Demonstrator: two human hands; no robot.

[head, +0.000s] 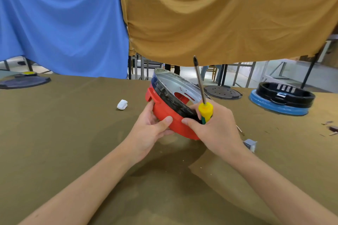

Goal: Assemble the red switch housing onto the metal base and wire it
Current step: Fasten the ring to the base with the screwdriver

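A round red housing (165, 113) is tilted up off the table, with a shiny metal base (175, 86) set in its open side and a dark ring between them. My left hand (150, 131) grips the housing's lower left rim, thumb on the red wall. My right hand (217, 128) holds the lower right rim with its thumb and also grips a screwdriver (202, 97) with a yellow and green handle, its shaft pointing up and away.
The table (73, 142) has an olive cloth. On it lie a small white part (122, 104), a grey part (251, 144), a black disc (222, 92), a black ring on a blue base (282, 98) and a dark lid (24, 81). Blue and tan cloths hang behind.
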